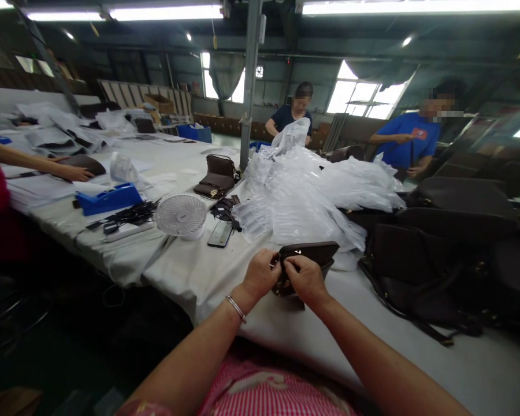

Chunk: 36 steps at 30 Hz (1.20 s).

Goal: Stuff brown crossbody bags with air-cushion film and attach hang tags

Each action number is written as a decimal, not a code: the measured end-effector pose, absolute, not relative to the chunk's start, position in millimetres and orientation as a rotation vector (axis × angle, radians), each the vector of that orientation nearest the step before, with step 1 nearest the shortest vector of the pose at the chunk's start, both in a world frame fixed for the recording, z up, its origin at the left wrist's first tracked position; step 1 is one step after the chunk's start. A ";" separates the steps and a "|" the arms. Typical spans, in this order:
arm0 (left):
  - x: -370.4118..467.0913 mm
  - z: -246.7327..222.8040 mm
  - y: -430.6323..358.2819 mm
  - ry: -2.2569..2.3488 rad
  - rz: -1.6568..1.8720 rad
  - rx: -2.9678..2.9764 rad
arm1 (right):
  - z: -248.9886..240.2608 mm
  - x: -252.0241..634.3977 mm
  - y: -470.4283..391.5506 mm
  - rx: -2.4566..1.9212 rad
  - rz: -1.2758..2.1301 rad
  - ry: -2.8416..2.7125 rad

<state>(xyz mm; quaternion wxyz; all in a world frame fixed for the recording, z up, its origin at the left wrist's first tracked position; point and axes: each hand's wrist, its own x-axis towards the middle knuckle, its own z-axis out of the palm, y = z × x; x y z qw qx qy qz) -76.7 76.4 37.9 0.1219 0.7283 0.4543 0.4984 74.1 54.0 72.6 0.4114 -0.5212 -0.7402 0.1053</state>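
Note:
A small dark brown handbag (312, 251) with gold-coloured metal parts stands on the white-covered table in front of me. My left hand (262, 271) is closed at the bag's left upper corner, its fingers pinched together. Right beside it, my right hand (305, 277) pinches at the bag's near side, close to the edge. What exactly lies between the fingertips is too small to make out. Another dark brown handbag (216, 176), its flap raised, sits farther back on the table.
A big heap of clear plastic bags (303, 190) lies beyond my hands. Dark bags (420, 260) are piled at right. Leftward are a white fan (181, 215), a phone (220, 234) and a blue tape dispenser (108, 199). Co-workers stand behind the heap; another person's arm (34, 160) reaches in from the left.

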 end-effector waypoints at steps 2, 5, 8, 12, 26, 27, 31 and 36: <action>-76.0 34.8 79.2 1.321 1.459 2.019 | 72.1 70.6 54.8 -1.315 0.276 -1.824; -74.5 30.3 81.2 1.296 1.457 1.880 | 70.4 64.4 55.0 -1.313 0.365 -1.711; -73.1 27.6 80.6 1.277 1.480 1.815 | 66.7 58.8 54.3 -1.312 0.479 -1.562; -70.9 27.0 79.2 1.254 1.494 1.719 | 59.1 53.8 54.0 -1.338 0.570 -1.398; -58.0 24.7 67.6 1.314 1.611 1.724 | 43.8 45.3 61.0 -1.414 0.763 -1.182; -57.6 25.8 66.7 1.312 1.613 1.734 | 46.3 48.0 60.6 -1.424 0.737 -1.225; -55.9 27.2 64.2 1.301 1.617 1.776 | 56.8 55.9 52.8 -1.441 0.544 -1.428; -53.3 22.2 61.5 1.278 1.611 1.757 | 56.8 53.6 36.5 -1.435 0.233 -1.672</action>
